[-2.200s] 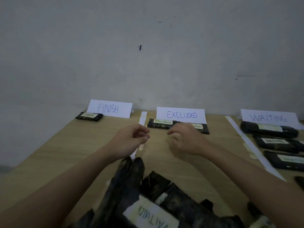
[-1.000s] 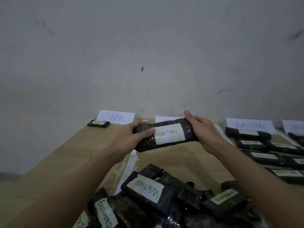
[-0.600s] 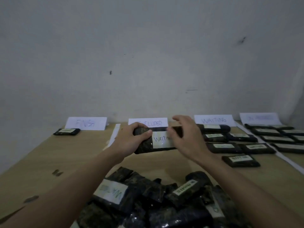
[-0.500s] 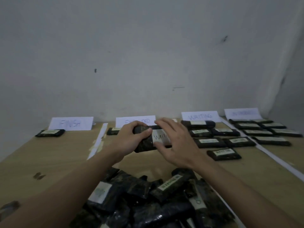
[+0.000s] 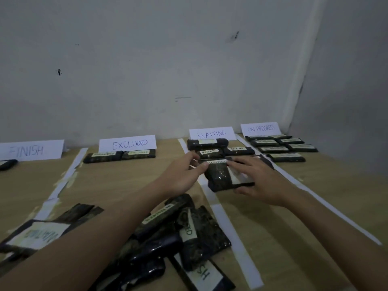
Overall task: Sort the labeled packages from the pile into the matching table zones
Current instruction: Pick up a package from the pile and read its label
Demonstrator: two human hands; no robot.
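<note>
Packages in a pile [image 5: 172,234] lie nearest on the table [image 5: 304,217]. Beyond, both hands hold one package [image 5: 222,177] over the WAITING zone: left hand [image 5: 182,175] pinching its left edge, right hand [image 5: 258,181] curled round its right end. Farther back stand sorted rows [image 5: 220,151] and the WAITING sign [image 5: 212,134].

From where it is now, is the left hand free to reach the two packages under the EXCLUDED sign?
Probably not yet: the left hand is holding one end of the WAITING package. Otherwise the bare table toward the EXCLUDED packages looks unobstructed.
</note>
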